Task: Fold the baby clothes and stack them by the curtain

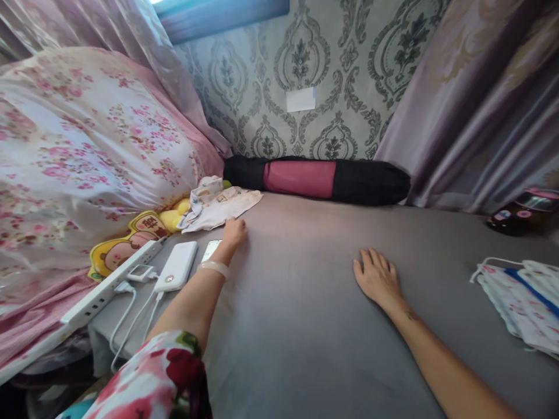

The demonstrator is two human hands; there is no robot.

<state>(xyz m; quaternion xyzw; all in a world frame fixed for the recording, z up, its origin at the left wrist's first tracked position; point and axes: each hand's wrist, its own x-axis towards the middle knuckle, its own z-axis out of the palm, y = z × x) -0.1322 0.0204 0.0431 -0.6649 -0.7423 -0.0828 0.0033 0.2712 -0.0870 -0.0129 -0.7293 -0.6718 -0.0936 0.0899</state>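
At the front edge of a pale printed cloth [222, 208], possibly a small garment, my left hand [236, 231] has its fingers closed, seemingly pinching the fabric. The cloth lies partly bunched toward its left end. Under my left wrist a phone [211, 250] with a lit screen is partly hidden by the arm. My right hand [378, 276] rests palm down on the grey sheet [301, 291], fingers spread, holding nothing.
Left of my arm lie a white power bank [177, 266] with cables, a power strip [109, 285] and a yellow cartoon cushion [116, 256]. A black and red rolled bag [301, 179] lines the wall. At right are folded cloths [519, 302] and a dark jar [519, 214].
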